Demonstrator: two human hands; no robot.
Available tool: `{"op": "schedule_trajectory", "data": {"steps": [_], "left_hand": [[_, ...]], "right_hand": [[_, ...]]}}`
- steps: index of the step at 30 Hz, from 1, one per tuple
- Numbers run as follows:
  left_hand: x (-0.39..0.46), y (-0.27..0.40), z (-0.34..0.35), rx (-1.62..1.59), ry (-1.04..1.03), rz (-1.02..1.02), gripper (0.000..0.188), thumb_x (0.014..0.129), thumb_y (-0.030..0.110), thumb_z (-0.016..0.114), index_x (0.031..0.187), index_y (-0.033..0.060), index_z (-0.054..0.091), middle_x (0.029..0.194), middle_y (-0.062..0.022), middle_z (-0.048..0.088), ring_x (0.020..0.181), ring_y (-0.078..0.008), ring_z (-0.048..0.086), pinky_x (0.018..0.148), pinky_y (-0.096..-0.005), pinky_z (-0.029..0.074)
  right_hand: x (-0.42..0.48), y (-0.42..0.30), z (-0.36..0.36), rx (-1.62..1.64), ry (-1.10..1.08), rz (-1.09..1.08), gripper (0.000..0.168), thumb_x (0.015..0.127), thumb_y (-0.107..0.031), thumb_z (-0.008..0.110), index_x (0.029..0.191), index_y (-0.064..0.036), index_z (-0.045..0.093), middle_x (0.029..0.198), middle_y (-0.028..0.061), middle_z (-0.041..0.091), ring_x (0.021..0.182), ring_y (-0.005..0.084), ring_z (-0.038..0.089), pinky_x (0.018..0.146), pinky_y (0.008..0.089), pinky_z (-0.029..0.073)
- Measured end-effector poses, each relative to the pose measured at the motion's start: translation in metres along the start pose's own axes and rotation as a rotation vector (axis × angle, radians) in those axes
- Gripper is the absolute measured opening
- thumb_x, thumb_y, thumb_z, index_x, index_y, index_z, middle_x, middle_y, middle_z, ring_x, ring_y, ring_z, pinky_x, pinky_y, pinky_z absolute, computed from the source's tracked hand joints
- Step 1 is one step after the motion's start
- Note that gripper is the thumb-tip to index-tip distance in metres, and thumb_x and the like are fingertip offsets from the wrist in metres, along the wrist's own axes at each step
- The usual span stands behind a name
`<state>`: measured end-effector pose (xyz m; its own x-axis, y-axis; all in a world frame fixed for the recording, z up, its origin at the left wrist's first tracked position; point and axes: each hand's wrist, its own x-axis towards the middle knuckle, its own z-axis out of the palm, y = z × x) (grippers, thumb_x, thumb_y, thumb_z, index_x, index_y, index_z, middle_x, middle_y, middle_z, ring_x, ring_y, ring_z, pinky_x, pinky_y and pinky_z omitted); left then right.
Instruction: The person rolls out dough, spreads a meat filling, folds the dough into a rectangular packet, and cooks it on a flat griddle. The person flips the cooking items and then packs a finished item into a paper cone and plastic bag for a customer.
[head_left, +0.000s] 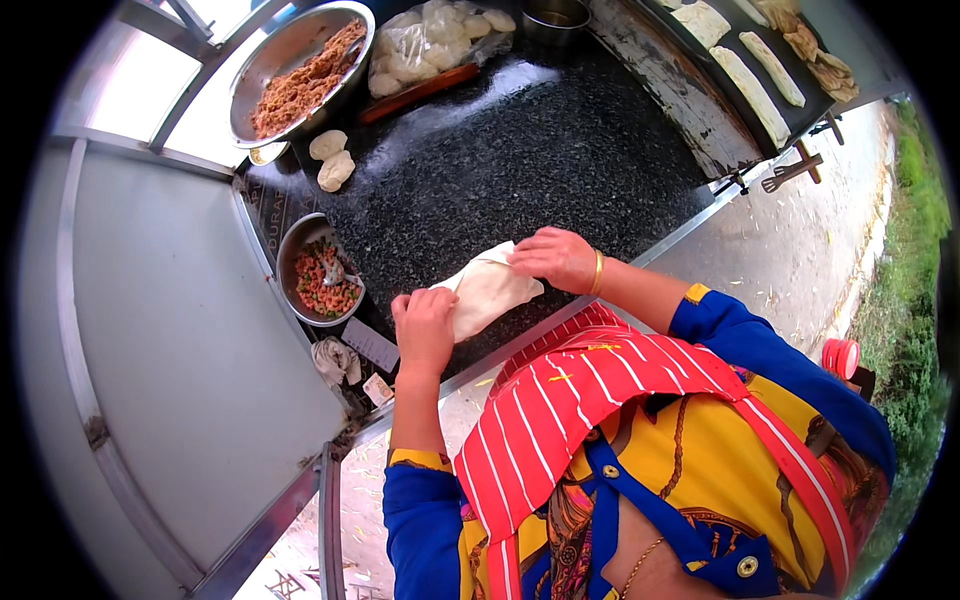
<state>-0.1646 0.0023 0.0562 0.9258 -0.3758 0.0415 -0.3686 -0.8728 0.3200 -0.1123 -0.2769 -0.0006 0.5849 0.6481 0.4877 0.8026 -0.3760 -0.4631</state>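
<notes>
A folded sheet of pale dough (491, 294) lies at the near edge of the black speckled stone counter (510, 165). My left hand (426, 326) grips its left end between thumb and fingers. At the upper right corner of the dough, the fingers of my right hand (556, 259) are bent over the edge and hold it. A flap shows along the far side of the sheet; what lies inside is hidden. Two small dough balls (335, 170) rest touching each other, farther off to the left.
Left stand a bowl of chopped filling with a spoon (322, 279) and a large bowl of minced filling (300, 82). A wooden rolling pin (420, 94) lies beside bagged dough balls (427, 45). A griddle with long flatbreads (750, 90) is at upper right; a cloth (335, 360) lies near left.
</notes>
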Motion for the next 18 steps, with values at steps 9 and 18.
{"op": "schedule_trajectory", "data": {"steps": [9,18], "left_hand": [[-0.013,0.005,0.009,0.090,0.169,0.046,0.023,0.085,0.012,0.061,0.108,0.0118,0.067,0.115,-0.0034,0.066,0.112,-0.0212,0.058,0.101,-0.0428,0.035],[0.030,0.002,0.031,-0.076,0.188,-0.106,0.020,0.082,0.016,0.068,0.101,0.0122,0.068,0.097,-0.0026,0.068,0.097,-0.0233,0.060,0.090,-0.0396,0.040]], "right_hand": [[0.015,-0.018,-0.001,-0.064,0.085,0.118,0.027,0.072,-0.007,0.063,0.099,-0.010,0.066,0.103,0.0041,0.068,0.100,0.0244,0.063,0.084,0.0353,0.050],[0.056,-0.020,0.031,-0.093,-0.045,0.480,0.015,0.077,-0.025,0.069,0.086,-0.014,0.071,0.091,0.0010,0.060,0.097,0.0223,0.055,0.081,0.0373,0.044]]}}
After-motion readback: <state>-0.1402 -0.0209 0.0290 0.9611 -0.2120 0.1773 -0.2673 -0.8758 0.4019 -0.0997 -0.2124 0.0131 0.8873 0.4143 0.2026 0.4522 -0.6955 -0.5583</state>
